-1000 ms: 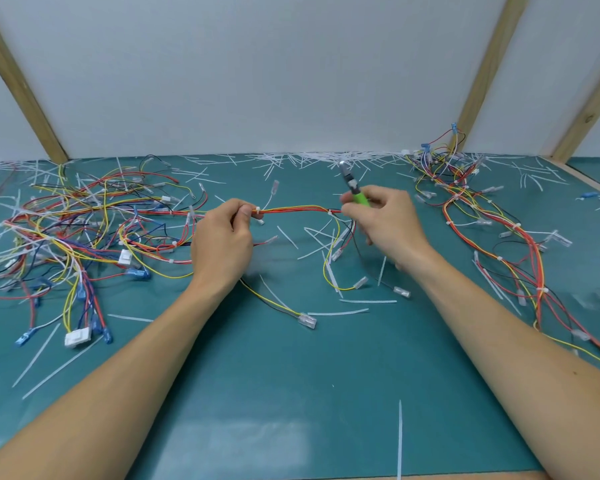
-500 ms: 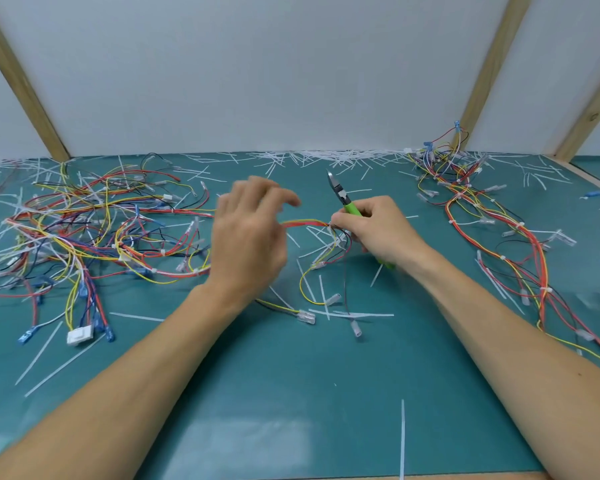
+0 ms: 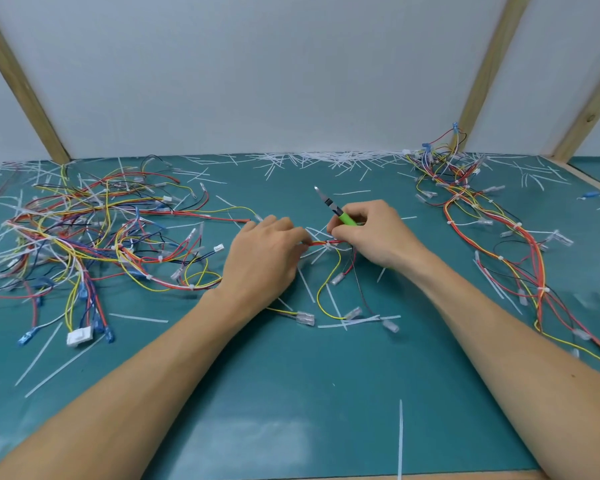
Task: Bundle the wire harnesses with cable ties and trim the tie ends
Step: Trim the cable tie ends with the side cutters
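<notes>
The fingers of the left hand [image 3: 264,261], spread in the air 0.5 s ago, have come down curled onto the thin red, orange and yellow wire harness [image 3: 321,242] lying on the teal bench mat [image 3: 291,393]. The right hand [image 3: 371,233] pinches the same wires while keeping the green-handled metal cutters [image 3: 336,210] tucked in its grip. Likely the next tie goes here. No containers are in view: loose white tie offcuts [image 3: 326,159] litter the mat.
</notes>
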